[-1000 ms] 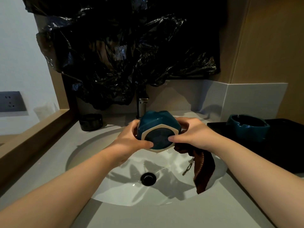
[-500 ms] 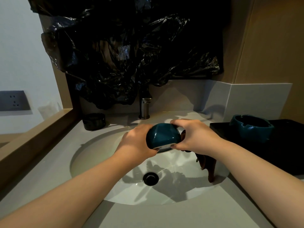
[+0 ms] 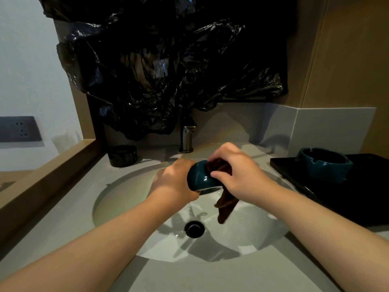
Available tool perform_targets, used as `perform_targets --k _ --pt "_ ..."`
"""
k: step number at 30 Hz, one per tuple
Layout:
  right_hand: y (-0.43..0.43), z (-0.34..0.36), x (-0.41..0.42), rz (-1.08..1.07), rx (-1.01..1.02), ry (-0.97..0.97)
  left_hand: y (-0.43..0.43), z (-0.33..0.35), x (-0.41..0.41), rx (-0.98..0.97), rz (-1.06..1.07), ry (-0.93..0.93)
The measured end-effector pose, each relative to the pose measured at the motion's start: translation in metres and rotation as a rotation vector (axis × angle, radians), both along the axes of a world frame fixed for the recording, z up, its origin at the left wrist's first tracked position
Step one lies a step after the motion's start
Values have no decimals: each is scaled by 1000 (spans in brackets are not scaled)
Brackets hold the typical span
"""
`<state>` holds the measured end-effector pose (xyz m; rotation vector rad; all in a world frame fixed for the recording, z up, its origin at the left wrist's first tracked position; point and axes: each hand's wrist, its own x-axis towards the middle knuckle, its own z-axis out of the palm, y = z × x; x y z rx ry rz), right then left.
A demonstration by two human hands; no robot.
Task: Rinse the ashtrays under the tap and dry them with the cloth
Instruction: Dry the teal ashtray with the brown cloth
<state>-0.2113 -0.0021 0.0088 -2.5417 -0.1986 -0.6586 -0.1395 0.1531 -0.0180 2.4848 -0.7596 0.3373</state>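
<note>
Over the basin, my left hand [image 3: 172, 182] grips a teal ashtray [image 3: 200, 179], tipped on its side with its pale base rim facing down and towards me. My right hand [image 3: 237, 171] holds a brown cloth [image 3: 226, 204] against the ashtray's right side; the cloth's loose end hangs down into the sink [image 3: 126, 192]. A second teal ashtray [image 3: 323, 164] stands upright on a black tray [image 3: 362, 190] at the right. The tap [image 3: 187, 138] rises behind the basin; no water is seen running.
A small black round ashtray [image 3: 122, 155] sits on the counter left of the tap. Black plastic sheeting [image 3: 164, 66] hangs above the tap. A wooden ledge [image 3: 42, 178] borders the counter's left side. The drain [image 3: 194, 229] lies below my hands.
The ashtray has turned from base-towards-me onto its side and sunk a little. My right hand has brought the cloth up onto the ashtray.
</note>
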Motion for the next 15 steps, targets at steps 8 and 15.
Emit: perform_targets --k 8,15 --pt "-1 -8 8 -77 -60 -123 -2 0 0 37 1 -23" --pt "18 -13 8 -36 -222 -230 -6 2 -2 125 -6 -35"
